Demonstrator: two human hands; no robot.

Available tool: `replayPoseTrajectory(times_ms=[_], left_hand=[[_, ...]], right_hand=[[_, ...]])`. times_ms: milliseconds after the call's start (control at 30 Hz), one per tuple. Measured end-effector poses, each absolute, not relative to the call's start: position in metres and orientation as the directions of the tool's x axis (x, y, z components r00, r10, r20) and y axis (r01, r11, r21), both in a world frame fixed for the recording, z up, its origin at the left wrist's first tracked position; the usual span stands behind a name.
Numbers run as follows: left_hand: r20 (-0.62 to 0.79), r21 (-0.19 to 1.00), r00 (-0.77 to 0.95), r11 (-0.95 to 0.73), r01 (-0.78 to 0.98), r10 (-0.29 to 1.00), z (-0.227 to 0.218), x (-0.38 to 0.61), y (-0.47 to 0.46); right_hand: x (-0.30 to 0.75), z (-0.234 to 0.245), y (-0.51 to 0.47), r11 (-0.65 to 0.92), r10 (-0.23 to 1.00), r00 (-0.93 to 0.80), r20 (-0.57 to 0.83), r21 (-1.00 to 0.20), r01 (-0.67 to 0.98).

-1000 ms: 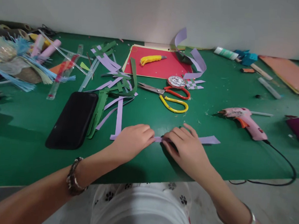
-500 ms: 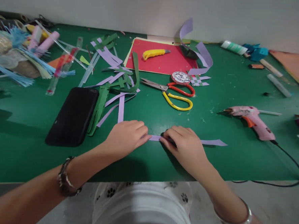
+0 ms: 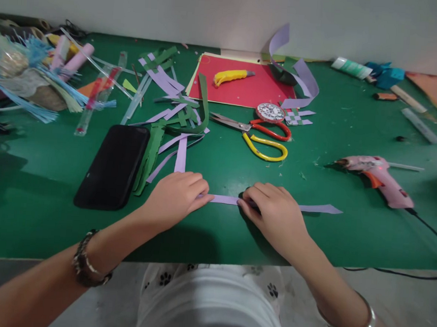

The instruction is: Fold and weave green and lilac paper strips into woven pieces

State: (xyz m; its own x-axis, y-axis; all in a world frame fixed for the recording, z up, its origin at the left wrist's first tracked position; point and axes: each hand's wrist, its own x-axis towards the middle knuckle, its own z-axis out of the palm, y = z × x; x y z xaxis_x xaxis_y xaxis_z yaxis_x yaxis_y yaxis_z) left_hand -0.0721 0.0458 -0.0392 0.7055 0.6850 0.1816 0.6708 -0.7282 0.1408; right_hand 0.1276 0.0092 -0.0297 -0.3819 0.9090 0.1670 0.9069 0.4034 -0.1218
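Note:
A narrow purple paper strip [image 3: 225, 199] lies crosswise near the front of the green table. My left hand [image 3: 177, 198] pinches it towards its left part, thumb against curled fingers. Farther right, my right hand [image 3: 273, 211] is closed on the same strip, and the pointed end sticks out beyond it. Something dark shows under the right fingers; I cannot tell whether it is an object or shadow. Another purple strip [image 3: 181, 154] runs up from behind my left hand. Open-bladed scissors [image 3: 250, 128] with red and yellow handles lie beyond the hands.
A black phone [image 3: 112, 167] lies left, beside green and purple paper scraps [image 3: 170, 106]. A yellow cutter [image 3: 229, 77] rests on red paper [image 3: 256, 92] at the back. On the right is a pink glue gun [image 3: 382, 178] with its cord over the table's front edge.
My left hand has slid slightly left along the strip, so more purple paper shows between the hands. The right hand keeps its grip. The whole view has shifted a little.

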Motion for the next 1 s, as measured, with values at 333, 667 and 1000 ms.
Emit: replayPoseTrajectory(times_ms=[333, 667, 1000], left_hand=[[0.144, 0.176, 0.616, -0.633, 0.754, 0.774, -0.035, -0.094, 0.041], [0.116, 0.178, 0.514, -0.527, 0.831, 0.850, -0.033, -0.106, 0.034], [0.236, -0.097, 0.640, -0.637, 0.765, 0.732, -0.033, -0.097, 0.014]], right_hand=[[0.127, -0.030, 0.009, 0.407, 0.908, -0.390, 0.151, -0.103, 0.907], [0.126, -0.030, 0.008, 0.401, 0.907, -0.384, 0.172, -0.078, 0.913], [0.126, -0.030, 0.010, 0.396, 0.915, -0.383, 0.127, -0.102, 0.912]])
